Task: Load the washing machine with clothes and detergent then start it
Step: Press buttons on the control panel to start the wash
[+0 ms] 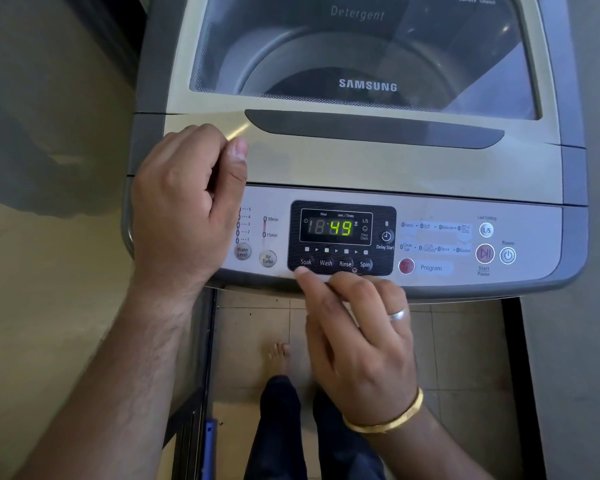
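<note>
A top-loading washing machine [378, 168] fills the view, its glass lid [361, 57] closed over the drum. On the control panel [437, 216] the display [336, 227] reads 49 in green. My left hand [184, 206] rests curled on the panel's left corner, fingers folded in, holding nothing. My right hand [357, 337] hangs at the panel's front edge, index fingertip touching just below the Soak button [306, 262], other fingers bent. It wears a ring and a gold bangle. No clothes or detergent can be seen.
The Start/Pause button [484, 253] and Power button [507, 255] sit at the panel's right end, with a red Program button [406, 266] left of them. A wall [49, 133] stands close on the left. Tiled floor [465, 341] and my feet lie below.
</note>
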`<state>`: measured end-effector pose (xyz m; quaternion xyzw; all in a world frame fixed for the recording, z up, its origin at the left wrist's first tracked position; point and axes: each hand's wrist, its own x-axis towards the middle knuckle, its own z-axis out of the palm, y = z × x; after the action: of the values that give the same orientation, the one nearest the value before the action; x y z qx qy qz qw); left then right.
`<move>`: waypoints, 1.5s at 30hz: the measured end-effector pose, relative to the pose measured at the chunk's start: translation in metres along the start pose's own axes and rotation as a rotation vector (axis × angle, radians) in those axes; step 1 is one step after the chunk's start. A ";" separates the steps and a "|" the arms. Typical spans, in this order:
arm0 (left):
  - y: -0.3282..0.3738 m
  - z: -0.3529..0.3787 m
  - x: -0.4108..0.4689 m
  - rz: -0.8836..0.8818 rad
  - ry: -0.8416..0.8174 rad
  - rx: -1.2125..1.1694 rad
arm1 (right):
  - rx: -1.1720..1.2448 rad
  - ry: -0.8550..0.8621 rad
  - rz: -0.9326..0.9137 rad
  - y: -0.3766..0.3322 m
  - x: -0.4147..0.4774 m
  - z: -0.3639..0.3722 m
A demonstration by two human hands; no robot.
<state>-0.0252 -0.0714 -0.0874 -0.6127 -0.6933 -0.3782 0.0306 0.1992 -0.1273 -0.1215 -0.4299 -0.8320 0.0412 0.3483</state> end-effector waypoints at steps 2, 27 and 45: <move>0.000 0.002 -0.001 -0.001 -0.006 0.008 | -0.028 0.037 -0.017 0.011 -0.004 -0.001; -0.002 -0.002 -0.003 0.000 -0.032 0.003 | -0.091 0.053 -0.145 0.017 -0.003 0.007; 0.002 -0.006 -0.003 -0.008 -0.043 0.003 | -0.282 0.112 -0.005 0.032 -0.011 -0.019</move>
<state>-0.0250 -0.0778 -0.0836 -0.6180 -0.6967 -0.3639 0.0153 0.2369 -0.1200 -0.1248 -0.4741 -0.8098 -0.1008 0.3306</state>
